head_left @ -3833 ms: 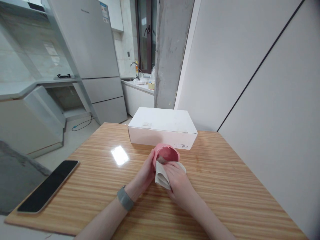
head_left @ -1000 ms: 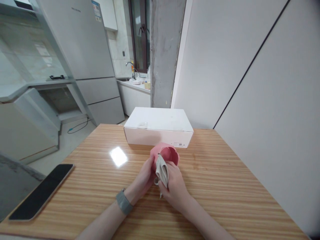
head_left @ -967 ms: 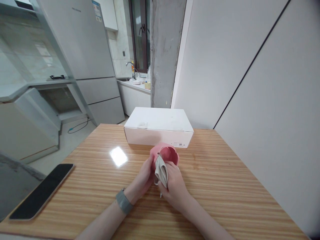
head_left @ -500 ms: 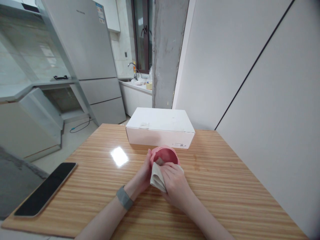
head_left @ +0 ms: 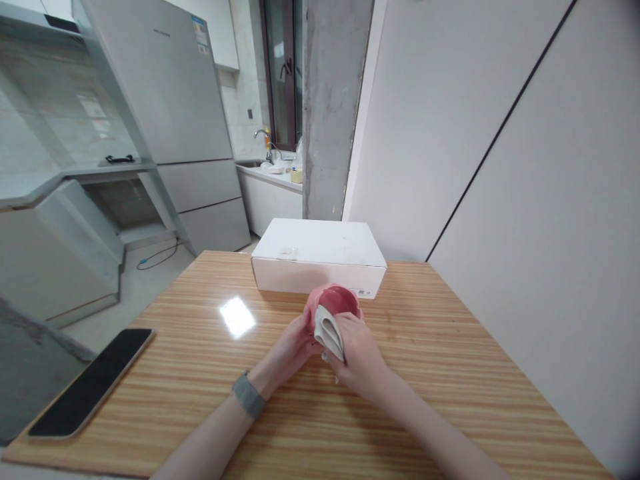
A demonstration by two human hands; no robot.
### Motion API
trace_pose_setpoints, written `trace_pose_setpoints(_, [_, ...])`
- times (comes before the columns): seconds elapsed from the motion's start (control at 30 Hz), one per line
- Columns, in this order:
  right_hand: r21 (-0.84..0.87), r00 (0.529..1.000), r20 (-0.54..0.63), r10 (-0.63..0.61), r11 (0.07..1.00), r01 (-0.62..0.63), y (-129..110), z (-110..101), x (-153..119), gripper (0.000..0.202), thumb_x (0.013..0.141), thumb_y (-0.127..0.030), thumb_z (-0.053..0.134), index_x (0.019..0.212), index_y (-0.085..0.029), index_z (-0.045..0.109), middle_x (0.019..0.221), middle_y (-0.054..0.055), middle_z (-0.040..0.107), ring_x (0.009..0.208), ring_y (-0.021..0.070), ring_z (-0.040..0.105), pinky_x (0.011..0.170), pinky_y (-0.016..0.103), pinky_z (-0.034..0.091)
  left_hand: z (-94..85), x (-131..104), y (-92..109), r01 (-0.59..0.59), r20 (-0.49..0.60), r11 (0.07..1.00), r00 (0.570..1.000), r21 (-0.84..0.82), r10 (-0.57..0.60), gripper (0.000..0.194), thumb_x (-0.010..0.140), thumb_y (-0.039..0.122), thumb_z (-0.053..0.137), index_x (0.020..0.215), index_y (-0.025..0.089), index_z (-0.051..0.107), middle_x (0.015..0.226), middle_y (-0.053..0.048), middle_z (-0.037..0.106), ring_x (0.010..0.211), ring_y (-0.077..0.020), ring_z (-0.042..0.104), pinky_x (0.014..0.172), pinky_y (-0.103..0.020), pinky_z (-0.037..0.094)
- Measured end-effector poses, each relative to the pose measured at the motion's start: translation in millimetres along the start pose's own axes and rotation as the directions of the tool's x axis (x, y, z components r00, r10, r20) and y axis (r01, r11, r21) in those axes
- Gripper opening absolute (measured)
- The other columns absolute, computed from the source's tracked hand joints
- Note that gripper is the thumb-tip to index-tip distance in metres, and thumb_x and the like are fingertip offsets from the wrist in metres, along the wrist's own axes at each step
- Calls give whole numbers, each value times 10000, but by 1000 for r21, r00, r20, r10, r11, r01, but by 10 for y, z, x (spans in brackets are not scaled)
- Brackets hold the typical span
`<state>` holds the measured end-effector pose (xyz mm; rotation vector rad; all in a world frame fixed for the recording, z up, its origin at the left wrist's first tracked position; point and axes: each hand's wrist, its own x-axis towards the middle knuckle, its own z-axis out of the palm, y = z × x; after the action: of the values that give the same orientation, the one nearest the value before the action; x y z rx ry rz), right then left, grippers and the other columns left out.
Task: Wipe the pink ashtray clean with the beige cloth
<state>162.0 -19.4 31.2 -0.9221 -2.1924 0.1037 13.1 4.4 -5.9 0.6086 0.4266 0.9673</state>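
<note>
A pink bowl (head_left: pixel 338 299) is tilted with its opening partly facing me, just in front of the white box. My left hand (head_left: pixel 295 343) grips the bowl's left side, with a grey band round the wrist. In my right hand (head_left: pixel 361 347) is a folded, light beige cloth (head_left: pixel 329 333), held against the bowl's near rim. The right fingertips are partly hidden by the cloth and bowl.
The white box (head_left: pixel 317 275) lies on the wood-grain table (head_left: pixel 430 373) behind the bowl. A black phone-like slab (head_left: pixel 95 381) rests at the table's left edge. A pale wall (head_left: pixel 550 220) borders the right side.
The bowl has risen slightly and shifted a little right with my left hand. My right hand has drawn the cloth from the bowl's inside to its near rim.
</note>
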Motion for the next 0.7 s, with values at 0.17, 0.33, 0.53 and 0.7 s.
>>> trace_pose_setpoints(0.17, [-14,997,30,-70,997,70,-19,137,32,183,757,-113,502,921,-148,575,840,122,680,771,260,580,796,426,486,37,29,39,6,38,996,999,-90,-3,563,932,544,416,1157,84,653,1111,-143,702,1087,-248,618,1004,-336,400])
trace_pose_setpoints(0.33, [-10,1000,-4,-7,1000,7,3,251,19,171,757,-126,498,902,-145,587,837,127,672,788,272,578,789,437,479,10,20,54,-16,-16,985,1000,-171,14,457,925,482,469,1079,113,689,1006,-106,734,1057,-251,637,996,-347,408])
trace_pose_setpoints(0.53, [-34,999,35,37,999,-36,-49,191,57,167,746,-122,515,889,-145,599,810,118,658,778,269,563,767,422,477,27,28,14,-13,-70,993,998,-119,4,438,893,488,536,1071,120,694,987,-100,734,999,-242,651,932,-329,443])
trace_pose_setpoints(0.7, [-47,989,142,36,998,-30,-85,160,58,225,693,-93,538,904,-133,606,851,123,661,808,270,553,807,411,476,-25,82,1,-106,-198,994,975,-16,100,477,850,539,575,1079,137,692,1019,-86,733,1003,-230,645,949,-321,429])
